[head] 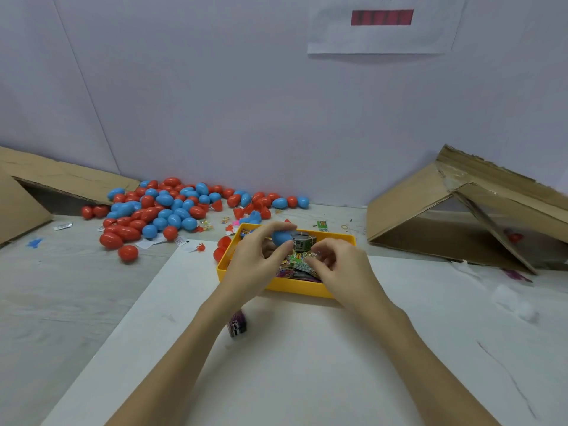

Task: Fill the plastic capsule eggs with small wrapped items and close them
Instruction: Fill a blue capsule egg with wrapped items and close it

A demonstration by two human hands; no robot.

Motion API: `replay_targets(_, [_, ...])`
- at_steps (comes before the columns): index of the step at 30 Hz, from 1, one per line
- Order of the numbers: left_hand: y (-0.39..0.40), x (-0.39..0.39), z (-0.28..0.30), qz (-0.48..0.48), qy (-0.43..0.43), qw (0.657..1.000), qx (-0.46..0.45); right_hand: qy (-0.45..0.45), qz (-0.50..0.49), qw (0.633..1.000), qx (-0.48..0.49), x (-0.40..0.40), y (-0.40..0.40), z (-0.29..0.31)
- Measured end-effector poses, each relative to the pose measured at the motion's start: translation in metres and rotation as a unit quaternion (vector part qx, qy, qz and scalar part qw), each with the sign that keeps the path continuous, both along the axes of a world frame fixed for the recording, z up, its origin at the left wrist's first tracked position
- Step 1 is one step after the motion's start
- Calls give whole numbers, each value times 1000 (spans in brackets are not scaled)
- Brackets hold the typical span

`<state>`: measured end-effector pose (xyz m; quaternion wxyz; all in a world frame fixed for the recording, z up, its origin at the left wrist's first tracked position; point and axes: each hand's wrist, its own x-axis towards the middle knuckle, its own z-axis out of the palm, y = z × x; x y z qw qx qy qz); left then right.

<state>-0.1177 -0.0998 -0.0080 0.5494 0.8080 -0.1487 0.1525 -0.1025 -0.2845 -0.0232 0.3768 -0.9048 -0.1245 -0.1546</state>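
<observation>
Cardboard flap (46,179) far left of the yellow tray (285,285), lying slanted, out of the work zone. Red and blue eggs (163,210) heaped left and behind the tray, against the wall; some spill toward its left rim, so reach there is crowded. Small wrapped item (236,325) lies loose on the white sheet (307,364), near side of tray, under the left forearm.

Left hand (255,265) over the tray's left half, fingers curled round a blue egg half (282,237), held above the tray, likely so dropped pieces fall back in. Wrapped roll (303,242) sits at the half's mouth; looks part-inserted, blur prevents certainty. Right hand (341,269) over the tray's right half, fingertips drawn together by the packets (296,262); pinching one or just touching, cannot tell.

Open sheet on the near side of the tray gives free room. Cardboard box (461,216) right of tray, well apart.
</observation>
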Motion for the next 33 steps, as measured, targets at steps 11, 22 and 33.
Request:
replay_targets(11, [5, 5, -5, 63, -9, 997, 54, 73, -19, 997, -16, 4, 4, 4])
replay_targets(22, [-1, -3, -2, 81, -65, 989, 100, 52, 33, 993, 98, -1, -3, 6])
replay_targets(33, [0, -2, -5, 97, -75, 975, 184, 39, 53, 996, 65, -1, -3, 3])
